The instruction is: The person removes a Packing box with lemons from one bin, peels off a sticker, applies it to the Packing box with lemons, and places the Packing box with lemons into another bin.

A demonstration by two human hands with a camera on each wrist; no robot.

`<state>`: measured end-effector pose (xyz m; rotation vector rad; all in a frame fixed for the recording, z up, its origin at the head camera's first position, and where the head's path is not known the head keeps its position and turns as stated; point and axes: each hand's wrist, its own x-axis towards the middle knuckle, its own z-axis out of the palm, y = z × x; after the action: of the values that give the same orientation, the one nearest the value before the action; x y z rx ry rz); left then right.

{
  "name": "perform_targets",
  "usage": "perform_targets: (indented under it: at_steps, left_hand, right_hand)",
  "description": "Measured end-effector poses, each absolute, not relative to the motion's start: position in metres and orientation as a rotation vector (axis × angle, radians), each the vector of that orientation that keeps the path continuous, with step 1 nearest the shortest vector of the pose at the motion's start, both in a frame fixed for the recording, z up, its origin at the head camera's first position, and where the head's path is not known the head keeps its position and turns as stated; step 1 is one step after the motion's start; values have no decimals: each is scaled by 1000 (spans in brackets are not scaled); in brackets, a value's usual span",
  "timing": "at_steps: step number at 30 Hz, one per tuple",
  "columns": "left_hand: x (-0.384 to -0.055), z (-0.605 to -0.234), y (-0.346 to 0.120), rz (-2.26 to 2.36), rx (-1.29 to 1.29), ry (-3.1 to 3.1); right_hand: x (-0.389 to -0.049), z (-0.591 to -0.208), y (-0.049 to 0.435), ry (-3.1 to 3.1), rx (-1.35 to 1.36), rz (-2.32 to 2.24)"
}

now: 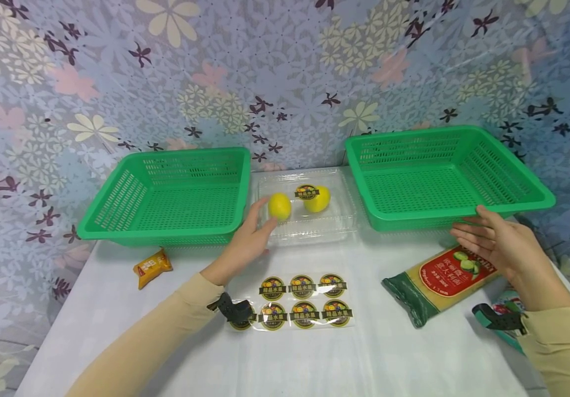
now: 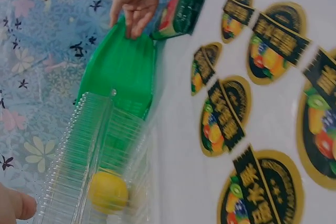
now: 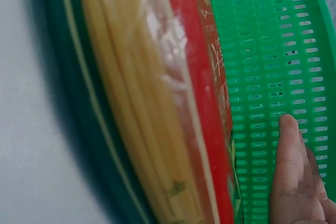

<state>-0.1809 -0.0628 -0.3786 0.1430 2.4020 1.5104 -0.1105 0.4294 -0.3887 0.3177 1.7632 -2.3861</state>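
a clear plastic box (image 1: 339,205) sits midway along the far edge of the worktop (image 1: 374,353), with two yellow fruits (image 1: 280,206) inside and a round label (image 1: 307,192) on its lid. the left hand (image 1: 247,237) is at the box's left edge, thumb and fingers parted, gripping nothing; whether it touches the plastic i cannot tell. the left basket (image 1: 163,237) and right basket (image 1: 456,215), both green, fill the far corners. the right hand (image 1: 508,251), fingers loosely spread and holding nothing, is at the right basket's near side, above a pasta packet (image 1: 446,275) by the right edge. a label sheet (image 1: 288,301) lies nearer the front edge, an orange packet (image 1: 152,268) towards the left edge.
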Motion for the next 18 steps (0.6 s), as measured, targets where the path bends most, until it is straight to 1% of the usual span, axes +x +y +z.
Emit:
perform_targets:
  at_steps: [8, 18]
  left_hand:
    - [-190, -379, -56, 1703, 13, 2238]
    - [-193, -381, -50, 1810, -52, 2204]
  right_hand:
    - [-112, -391, 431, 1819, 322, -2360]
    - [-116, -394, 431, 1807, 366, -2366]
